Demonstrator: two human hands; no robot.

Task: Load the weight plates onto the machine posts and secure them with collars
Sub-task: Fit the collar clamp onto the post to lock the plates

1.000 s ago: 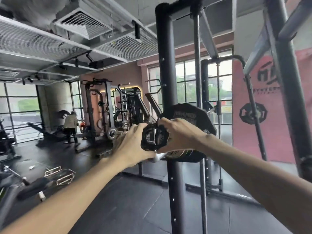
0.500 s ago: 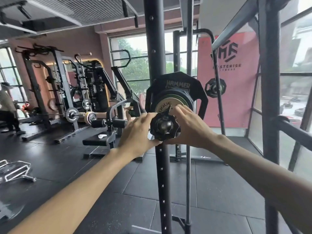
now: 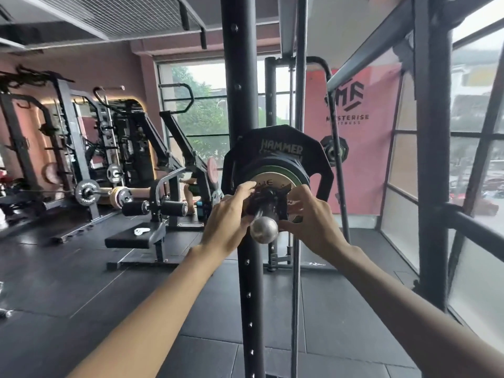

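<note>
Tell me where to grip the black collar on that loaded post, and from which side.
Grip the collar by its outer rim, left and right flanks, coming from the free end of the post. It rings the post, whose steel tip pokes through its middle, and the plates block its back; only the rim is free.

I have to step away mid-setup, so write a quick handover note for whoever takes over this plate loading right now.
Left hand grips the black collar from its left; right hand grips it from its right.
The Hammer plate and a smaller green-rimmed plate in front of it sit on the post, whose silver end sticks out past the collar.
Done: two plates on, collar on the post.
Left: lock the collar against the plates; whether it is locked cannot be told.
</note>
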